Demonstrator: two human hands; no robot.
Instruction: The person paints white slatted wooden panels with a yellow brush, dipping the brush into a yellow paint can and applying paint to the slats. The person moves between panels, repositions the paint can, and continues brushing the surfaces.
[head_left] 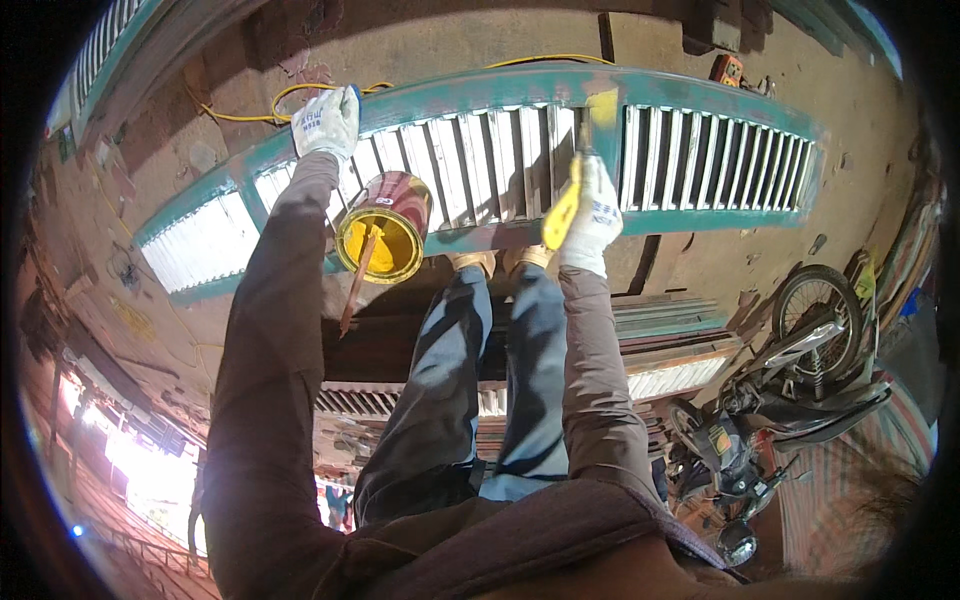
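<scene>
Left hand (326, 122), gloved, rests with fingers curled on the top rail of the green louvered shutter (480, 165), at 11 o'clock. Right hand (590, 215) grips a yellow-handled paintbrush (572, 180), bristles on the shutter's centre post. Open yellow paint can (385, 240) with stir stick (356, 285) sits between the hands. Motorcycle (770, 400) at 4 o'clock.

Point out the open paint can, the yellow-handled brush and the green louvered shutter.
open paint can (381, 240), head view, yellow inside.
yellow-handled brush (561, 215), head view, handle.
green louvered shutter (690, 222), head view, lower rail.
</scene>
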